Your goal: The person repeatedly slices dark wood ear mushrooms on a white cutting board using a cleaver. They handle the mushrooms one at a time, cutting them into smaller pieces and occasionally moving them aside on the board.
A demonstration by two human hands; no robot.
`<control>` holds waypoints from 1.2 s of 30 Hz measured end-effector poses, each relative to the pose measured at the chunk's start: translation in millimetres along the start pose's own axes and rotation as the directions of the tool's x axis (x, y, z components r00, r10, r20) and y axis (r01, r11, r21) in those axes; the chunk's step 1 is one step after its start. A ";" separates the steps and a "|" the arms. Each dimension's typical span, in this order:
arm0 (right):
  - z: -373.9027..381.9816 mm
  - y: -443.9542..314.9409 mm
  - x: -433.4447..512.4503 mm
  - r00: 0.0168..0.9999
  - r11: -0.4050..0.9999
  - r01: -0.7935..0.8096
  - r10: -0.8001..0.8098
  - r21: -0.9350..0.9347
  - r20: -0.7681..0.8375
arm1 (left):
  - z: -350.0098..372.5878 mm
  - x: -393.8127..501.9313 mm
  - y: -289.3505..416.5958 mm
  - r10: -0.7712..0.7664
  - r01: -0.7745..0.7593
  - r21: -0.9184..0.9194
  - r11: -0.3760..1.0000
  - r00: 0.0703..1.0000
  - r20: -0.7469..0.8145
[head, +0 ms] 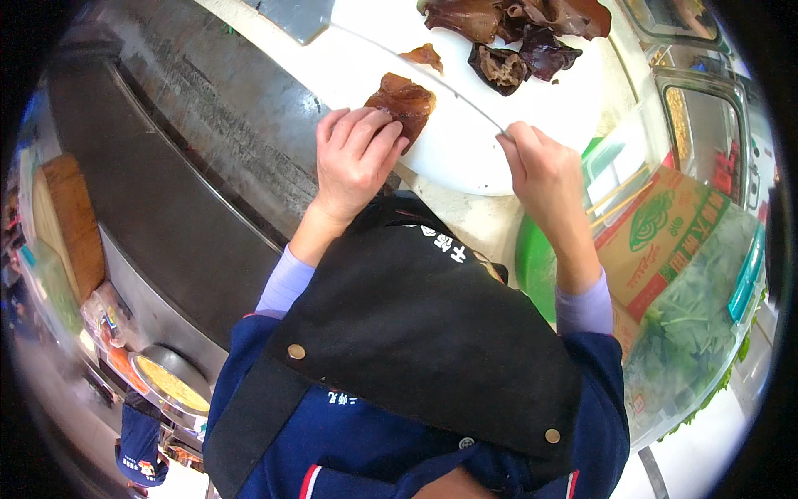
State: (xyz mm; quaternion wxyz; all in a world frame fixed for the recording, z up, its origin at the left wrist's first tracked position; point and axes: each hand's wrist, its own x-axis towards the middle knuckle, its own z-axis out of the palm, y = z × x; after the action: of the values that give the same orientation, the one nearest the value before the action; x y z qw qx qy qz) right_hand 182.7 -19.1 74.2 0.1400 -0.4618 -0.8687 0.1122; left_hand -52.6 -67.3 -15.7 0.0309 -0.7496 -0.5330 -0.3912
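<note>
My left hand (361, 153) rests with bent fingers on a brown piece of wood ear fungus (408, 100), on a round white cutting board (461, 146). At the board's right front, my right hand (543, 165) pinches the end of a long, thin grey tool (464, 100). It slants across the board towards a flat metal blade (293, 19) at the top left; I cannot tell whether the two are joined. A small scrap of wood ear (425, 57) lies beyond the left hand. Dark wood ears (517, 37) are heaped at the back right of the board.
Left of the board runs a dark metal worktop (206, 93). A green tub (535, 268), a printed cardboard box (654, 231) and a plastic bag of leafy greens (692, 330) stand at right. Metal food pans (704, 118) line the far right. A bowl of yellow food (171, 380) and another person (140, 443) show lower left.
</note>
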 end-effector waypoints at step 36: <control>-8.1 11.2 -52.0 0.913 0.926 -0.340 0.367 0.165 -0.180 | 1.1 27.4 -7.8 0.007 -0.003 -0.018 1.000 0.975 0.222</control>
State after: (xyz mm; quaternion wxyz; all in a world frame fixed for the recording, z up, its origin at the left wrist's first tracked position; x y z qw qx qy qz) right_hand 221.8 -55.8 70.9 0.2367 -0.6106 -0.7420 0.1433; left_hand -55.0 -42.1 -2.4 -0.0347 -0.7902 -0.5279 -0.3094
